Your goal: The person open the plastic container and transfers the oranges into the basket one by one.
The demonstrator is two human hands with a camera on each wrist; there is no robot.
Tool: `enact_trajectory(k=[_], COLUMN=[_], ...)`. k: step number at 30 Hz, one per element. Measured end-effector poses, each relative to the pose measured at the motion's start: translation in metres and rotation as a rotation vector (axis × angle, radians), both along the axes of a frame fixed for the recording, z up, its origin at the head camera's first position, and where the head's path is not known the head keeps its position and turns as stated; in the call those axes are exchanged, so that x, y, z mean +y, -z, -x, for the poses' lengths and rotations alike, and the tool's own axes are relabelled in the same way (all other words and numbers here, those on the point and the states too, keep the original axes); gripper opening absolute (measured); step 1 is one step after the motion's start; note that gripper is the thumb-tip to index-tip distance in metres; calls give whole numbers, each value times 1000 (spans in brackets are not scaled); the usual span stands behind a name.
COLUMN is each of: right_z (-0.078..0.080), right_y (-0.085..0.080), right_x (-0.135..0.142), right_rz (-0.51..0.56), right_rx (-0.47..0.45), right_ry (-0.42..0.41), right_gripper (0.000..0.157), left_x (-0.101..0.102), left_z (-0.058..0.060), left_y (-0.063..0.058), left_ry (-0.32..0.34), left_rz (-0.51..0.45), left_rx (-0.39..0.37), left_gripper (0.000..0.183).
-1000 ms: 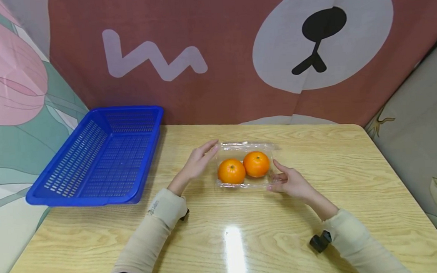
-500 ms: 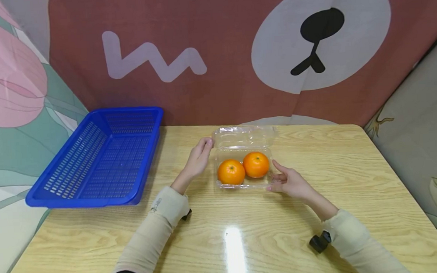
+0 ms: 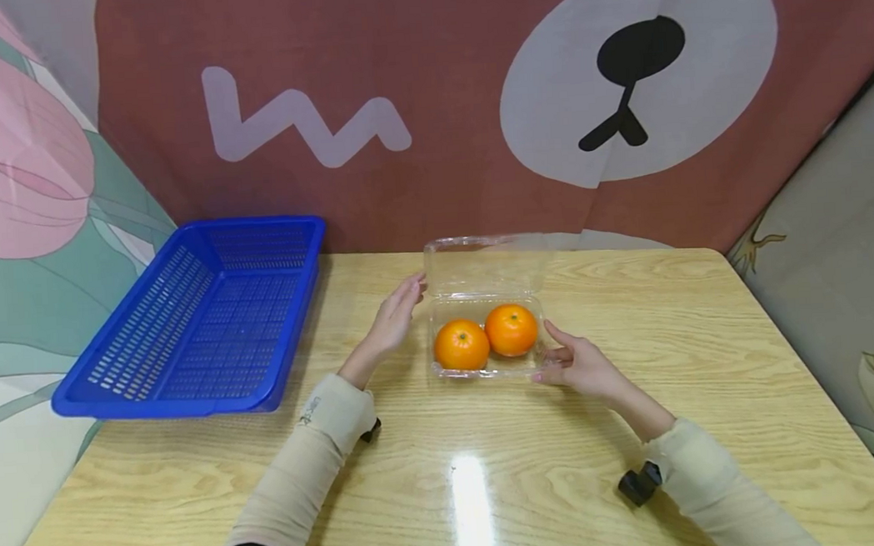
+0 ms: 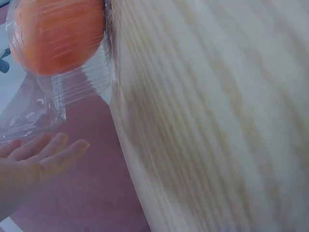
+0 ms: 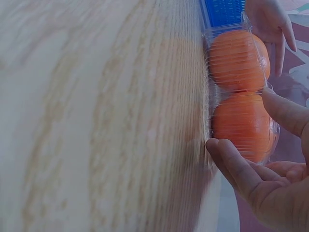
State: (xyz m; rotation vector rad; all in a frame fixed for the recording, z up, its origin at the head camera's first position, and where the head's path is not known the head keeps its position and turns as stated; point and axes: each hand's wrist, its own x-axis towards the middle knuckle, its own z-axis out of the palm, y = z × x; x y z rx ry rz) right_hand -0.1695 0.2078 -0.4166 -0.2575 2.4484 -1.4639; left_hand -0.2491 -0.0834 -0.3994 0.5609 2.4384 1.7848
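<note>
A clear plastic clamshell box (image 3: 499, 373) sits on the table with its lid (image 3: 485, 263) raised behind it. Inside, side by side, lie two oranges: a left orange (image 3: 461, 344) and a right orange (image 3: 511, 329). My right hand (image 3: 589, 368) holds the box's right end, thumb at the upper rim and fingers low by the tabletop, as the right wrist view shows. Beside the lid's left edge is my left hand (image 3: 395, 317). Its fingers (image 4: 50, 147) are extended right by the lid's edge in the left wrist view, holding nothing.
To the left stands a blue plastic basket (image 3: 174, 403) with slotted walls. The wooden table (image 3: 712, 356) ends just behind the box, where a printed cloth (image 3: 372, 202) hangs. Another patterned cloth (image 3: 840, 223) hangs at the right.
The box's lid has swung up and back from over the oranges to standing upright. My left hand has shifted slightly back along with it and straightened its fingers. My right hand stays put.
</note>
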Motion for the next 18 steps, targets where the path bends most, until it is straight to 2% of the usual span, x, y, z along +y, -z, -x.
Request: enact_trajectory(k=[4, 8, 12, 15, 18], right_z=[0, 1, 2, 2, 1], right_y=[1, 1, 1, 1, 0], right_x=[0, 1, 1, 1, 0], right_rz=[-7, -3, 7, 2, -7], right_rx=[0, 6, 11, 11, 7], right_ry=[-1, -3, -7, -10, -1], right_gripper=[91, 91, 90, 90, 90], left_x=[-1, 0, 1, 2, 1], left_z=[1, 5, 10, 5, 7], left_y=[0, -1, 1, -9, -10], left_ry=[41, 42, 57, 88, 102], left_rz=[17, 35, 70, 79, 77], left_rx=[-49, -90, -86, -88, -89], left_gripper=[50, 52, 68, 76, 79])
